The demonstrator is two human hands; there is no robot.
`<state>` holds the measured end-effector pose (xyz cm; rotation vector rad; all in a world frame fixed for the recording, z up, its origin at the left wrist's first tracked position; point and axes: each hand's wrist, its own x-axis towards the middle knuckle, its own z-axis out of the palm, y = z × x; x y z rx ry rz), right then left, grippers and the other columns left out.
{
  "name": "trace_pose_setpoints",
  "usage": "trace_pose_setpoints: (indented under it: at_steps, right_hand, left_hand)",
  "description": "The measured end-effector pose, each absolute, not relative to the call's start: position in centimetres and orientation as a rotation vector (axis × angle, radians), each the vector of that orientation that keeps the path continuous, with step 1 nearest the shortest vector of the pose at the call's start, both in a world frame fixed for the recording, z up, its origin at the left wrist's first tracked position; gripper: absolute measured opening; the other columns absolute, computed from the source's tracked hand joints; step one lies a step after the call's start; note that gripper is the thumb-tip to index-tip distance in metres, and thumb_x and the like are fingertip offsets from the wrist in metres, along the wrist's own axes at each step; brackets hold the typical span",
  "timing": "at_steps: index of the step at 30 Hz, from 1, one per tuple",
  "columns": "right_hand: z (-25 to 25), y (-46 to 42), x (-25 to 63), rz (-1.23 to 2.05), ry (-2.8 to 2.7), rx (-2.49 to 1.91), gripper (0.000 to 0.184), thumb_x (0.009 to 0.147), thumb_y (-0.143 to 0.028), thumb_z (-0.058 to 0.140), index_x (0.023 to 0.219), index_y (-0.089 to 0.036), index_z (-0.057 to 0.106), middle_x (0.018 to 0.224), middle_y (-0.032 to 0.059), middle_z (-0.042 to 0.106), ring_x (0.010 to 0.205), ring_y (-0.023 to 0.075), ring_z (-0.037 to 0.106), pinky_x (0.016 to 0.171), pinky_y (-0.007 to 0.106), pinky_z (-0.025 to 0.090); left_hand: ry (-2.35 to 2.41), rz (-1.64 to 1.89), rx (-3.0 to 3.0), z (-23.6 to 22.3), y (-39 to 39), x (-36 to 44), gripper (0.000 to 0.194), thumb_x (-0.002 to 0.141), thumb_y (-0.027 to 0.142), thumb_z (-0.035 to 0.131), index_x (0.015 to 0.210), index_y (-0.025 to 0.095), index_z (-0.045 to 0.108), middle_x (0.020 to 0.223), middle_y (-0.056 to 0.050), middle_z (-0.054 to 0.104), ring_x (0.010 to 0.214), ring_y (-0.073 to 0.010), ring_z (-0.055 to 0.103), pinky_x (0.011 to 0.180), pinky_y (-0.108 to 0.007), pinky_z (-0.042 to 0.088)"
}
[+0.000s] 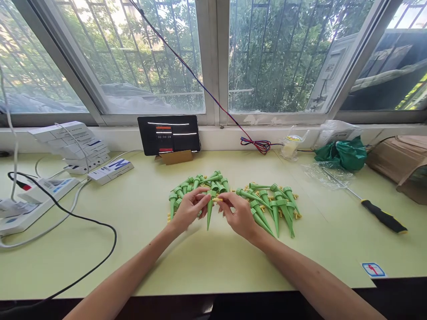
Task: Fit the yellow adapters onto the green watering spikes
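A green plastic spike [209, 215] points down between my hands, its wide capped end at the top. My left hand [191, 208] is closed around that upper end. From the right, my right hand [238, 212] pinches a small yellow valve [218, 200] at the side of the spike's head. The valve meets or nearly meets the spike; the exact contact is too small to tell. Behind my left hand lies a pile of green spikes [196, 181]. Another pile of green spikes [282, 204], with yellow valves among them, lies beside my right hand.
A tablet [168, 135] leans on a cardboard stand at the back. White boxes [75, 144], a power strip [43, 202] and a black cable [100, 222] occupy the left. To the right are a screwdriver [383, 217], a green bag [342, 153] and a brown paper package [400, 164].
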<state>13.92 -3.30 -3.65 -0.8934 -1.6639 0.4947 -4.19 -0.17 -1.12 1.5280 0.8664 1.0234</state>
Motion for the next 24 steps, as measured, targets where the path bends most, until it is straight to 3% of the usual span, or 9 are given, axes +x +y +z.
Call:
trace_pose_setpoints:
  at_steps: [12,19,24]
  right_hand:
    - [-3.67,-3.15,14.03,0.45,-1.71,-0.924,0.015,0.097,-0.028,0.054,0.095,-0.018,0.065,0.083,0.0047,0.07,0.066,0.0146,0.063,0.068,0.027,0.05]
    - [-3.61,-3.01,14.17,0.476,-1.704,-0.997,0.016,0.097,-0.028,0.052,0.092,-0.018,0.064,0.08,0.0052,0.067,0.065,0.0153,0.06,0.065,0.027,0.049]
    - [-3.61,-2.89,14.28,0.495,-1.712,-0.998,0.015,0.096,-0.027,0.052,0.09,-0.018,0.063,0.073,0.0032,0.064,0.061,0.0149,0.058,0.062,0.026,0.048]
  left_hand:
    - [0.851,1.09,1.547,-1.07,-0.03,-4.13,0.03,0.084,0.039,0.072,0.104,0.018,0.068,0.056,0.006,0.048,0.043,-0.0075,0.046,0.04,-0.02,0.039]
    - [0.834,1.04,1.542,-0.79,-0.15,-4.16,0.035,0.084,0.036,0.072,0.115,0.02,0.069,0.071,0.002,0.052,0.049,-0.0073,0.05,0.042,-0.02,0.041]
    - [0.81,1.019,1.515,-1.09,0.05,-4.31,0.036,0.083,0.035,0.072,0.117,0.021,0.069,0.071,0.003,0.05,0.049,-0.007,0.049,0.042,-0.02,0.04]
